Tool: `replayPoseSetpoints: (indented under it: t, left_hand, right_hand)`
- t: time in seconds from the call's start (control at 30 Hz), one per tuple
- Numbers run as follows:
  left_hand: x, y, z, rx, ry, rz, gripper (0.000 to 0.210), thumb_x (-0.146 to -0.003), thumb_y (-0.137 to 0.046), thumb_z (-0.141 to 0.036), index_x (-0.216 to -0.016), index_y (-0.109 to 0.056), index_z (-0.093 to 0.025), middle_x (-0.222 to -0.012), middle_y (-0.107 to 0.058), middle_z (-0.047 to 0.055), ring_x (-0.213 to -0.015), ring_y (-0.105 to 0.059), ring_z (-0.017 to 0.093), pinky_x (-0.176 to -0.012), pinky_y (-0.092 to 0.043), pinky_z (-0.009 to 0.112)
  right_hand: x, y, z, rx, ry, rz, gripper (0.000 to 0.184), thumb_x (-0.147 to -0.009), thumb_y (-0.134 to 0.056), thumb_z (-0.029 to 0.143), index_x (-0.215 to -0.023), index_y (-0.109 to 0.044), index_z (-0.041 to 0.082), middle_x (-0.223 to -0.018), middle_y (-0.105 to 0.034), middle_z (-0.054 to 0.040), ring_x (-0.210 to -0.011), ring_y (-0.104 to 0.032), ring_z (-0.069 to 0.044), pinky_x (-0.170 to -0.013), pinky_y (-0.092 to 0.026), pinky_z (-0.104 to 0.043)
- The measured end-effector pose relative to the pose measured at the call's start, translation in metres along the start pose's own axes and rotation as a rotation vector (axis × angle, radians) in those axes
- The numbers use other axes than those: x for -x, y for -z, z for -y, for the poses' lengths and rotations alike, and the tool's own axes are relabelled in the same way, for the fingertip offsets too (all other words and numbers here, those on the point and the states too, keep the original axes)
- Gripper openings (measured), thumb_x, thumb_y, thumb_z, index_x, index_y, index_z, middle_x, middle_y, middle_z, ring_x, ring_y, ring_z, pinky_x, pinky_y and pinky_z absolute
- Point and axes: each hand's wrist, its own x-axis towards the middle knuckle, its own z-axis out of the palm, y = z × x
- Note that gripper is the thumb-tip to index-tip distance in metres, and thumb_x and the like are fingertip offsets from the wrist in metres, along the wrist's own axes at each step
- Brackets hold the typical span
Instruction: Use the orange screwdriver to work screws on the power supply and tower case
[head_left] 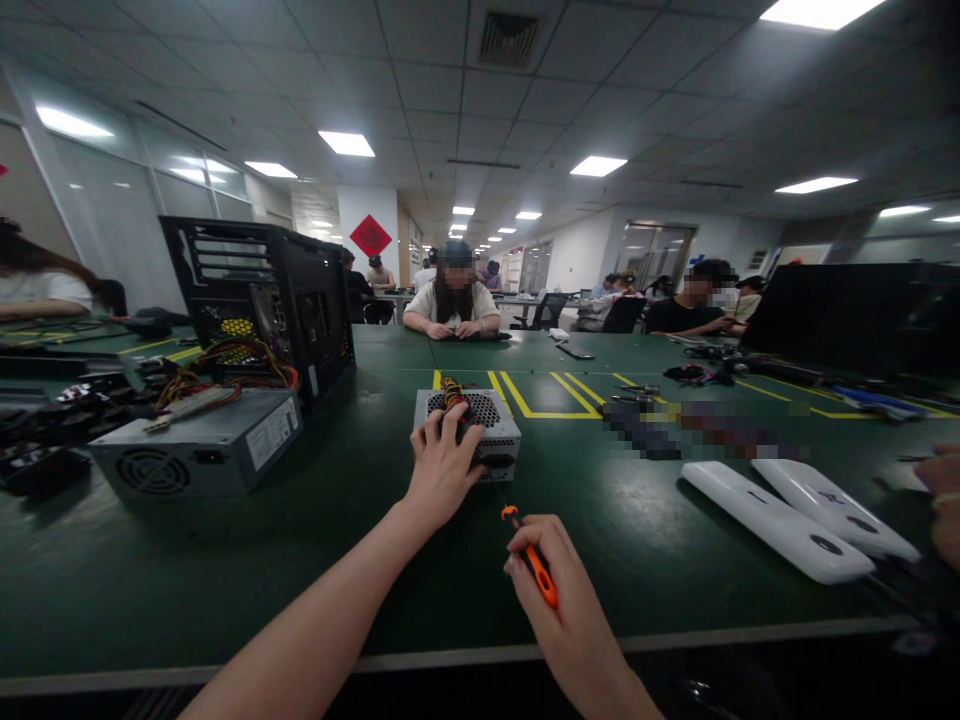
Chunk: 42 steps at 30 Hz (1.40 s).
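A small silver computer power supply (pixel 501 430) with a perforated grille sits on the green table in front of me. My left hand (pixel 439 468) grips it from above, its fingers bent over the top and the thumb near the front side. A bundle of coloured cables (pixel 451 392) sticks up behind those fingers. In my right hand (pixel 570 600) is a screwdriver (pixel 541 578) with an orange and black handle, the fingers closed round it. Its thin shaft points up toward the front of the power supply; whether the tip touches cannot be made out.
At left stand a larger power supply (pixel 180 462) with loose cables and an open black computer case (pixel 319 310). Two white oblong devices (pixel 780 520) lie at right, before a black monitor (pixel 847 318). A person (pixel 454 300) sits opposite; another person's hand (pixel 941 500) shows at the right edge.
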Motion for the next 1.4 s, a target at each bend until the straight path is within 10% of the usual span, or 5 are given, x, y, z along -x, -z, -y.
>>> replayPoseSetpoints:
  t: [0.4, 0.73, 1.4]
  left_hand:
    - [0.000, 0.002, 0.000, 0.000, 0.000, 0.009, 0.048, -0.061, -0.064, -0.024, -0.105, -0.046, -0.028, -0.129, -0.024, 0.005, -0.114, -0.020, 0.029, -0.086, -0.025, 0.047]
    - [0.001, 0.003, -0.001, 0.033, 0.001, -0.002, 0.045, -0.063, -0.062, -0.024, -0.105, -0.046, -0.028, -0.129, -0.024, 0.005, -0.114, -0.020, 0.029, -0.086, -0.025, 0.048]
    - [0.000, 0.002, -0.002, 0.016, 0.017, 0.002, 0.045, -0.063, -0.062, -0.023, -0.104, -0.047, -0.028, -0.129, -0.024, 0.004, -0.114, -0.020, 0.029, -0.087, -0.025, 0.049]
  right_hand:
    - [0.006, -0.016, 0.007, 0.251, 0.008, 0.054, 0.026, -0.065, -0.035, 0.001, -0.084, -0.043, 0.018, -0.102, -0.035, -0.0090, -0.084, -0.052, -0.016, -0.071, -0.046, -0.031]
    - [0.001, -0.006, 0.004, 0.329, 0.054, 0.011, 0.021, -0.083, -0.033, 0.020, -0.102, -0.040, 0.018, -0.079, -0.055, -0.0043, -0.070, -0.057, -0.015, -0.061, -0.047, -0.027]
    - [-0.001, -0.011, -0.005, 0.518, 0.160, -0.127, 0.018, -0.079, -0.033, 0.017, -0.089, -0.048, 0.015, -0.077, -0.051, -0.0061, -0.063, -0.053, -0.014, -0.054, -0.044, -0.026]
